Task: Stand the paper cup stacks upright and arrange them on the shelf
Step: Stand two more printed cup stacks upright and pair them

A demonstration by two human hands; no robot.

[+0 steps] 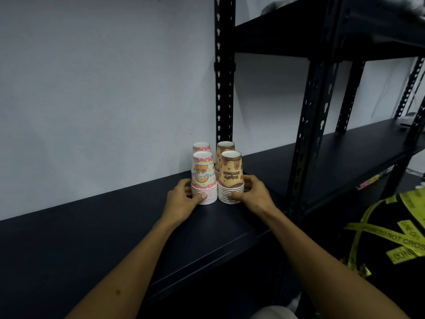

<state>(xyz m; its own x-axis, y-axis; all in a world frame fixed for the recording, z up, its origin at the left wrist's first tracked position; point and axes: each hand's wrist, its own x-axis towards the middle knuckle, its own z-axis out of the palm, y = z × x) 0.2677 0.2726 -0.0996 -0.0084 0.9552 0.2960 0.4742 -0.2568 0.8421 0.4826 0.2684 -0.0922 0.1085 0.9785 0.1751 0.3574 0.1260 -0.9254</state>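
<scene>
cup stacks between both hands' grip

wall: pale, bare | shelving posts: black slotted metal | light: dim

Head view, down onto shelf

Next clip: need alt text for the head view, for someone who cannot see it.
Two bare hands, left hand and right hand, cup the bases of two upside-down paper cup stacks on a dark shelf board: a pink-and-white stack and a brown stack. Two matching stacks stand behind them against the pale wall, beside a black slotted upright post.
</scene>
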